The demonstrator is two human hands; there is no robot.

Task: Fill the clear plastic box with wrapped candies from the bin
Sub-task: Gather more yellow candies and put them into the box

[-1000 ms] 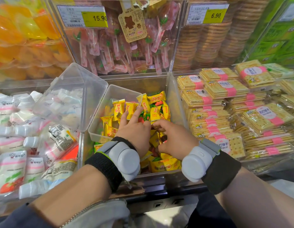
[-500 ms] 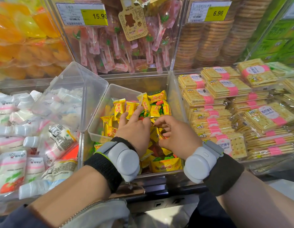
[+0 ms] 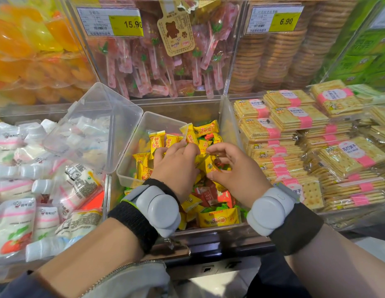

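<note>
The clear plastic box (image 3: 131, 166) sits tilted in the candy bin (image 3: 226, 117), its hinged lid (image 3: 96, 127) standing open to the left. Several yellow wrapped candies (image 3: 144, 162) lie inside it. More yellow, red and green candies (image 3: 217, 216) fill the bin below and behind. My left hand (image 3: 176, 166) rests over the box's right side, fingers pressing on candies there. My right hand (image 3: 236, 171) is just to its right, fingers curled around a yellow candy (image 3: 208, 165) pinched against the thumb.
Packs of crackers with pink bands (image 3: 316, 143) are stacked in the bin to the right. White pouches and small bottles (image 3: 36, 179) fill the bin to the left. Clear upper bins hold pink lollipops (image 3: 165, 67), round biscuits (image 3: 273, 57) and orange jelly cups (image 3: 25, 54).
My right hand has lifted out of the bin's candies and moved up toward the box with a yellow candy in its fingers. My left hand has stayed on the box.
</note>
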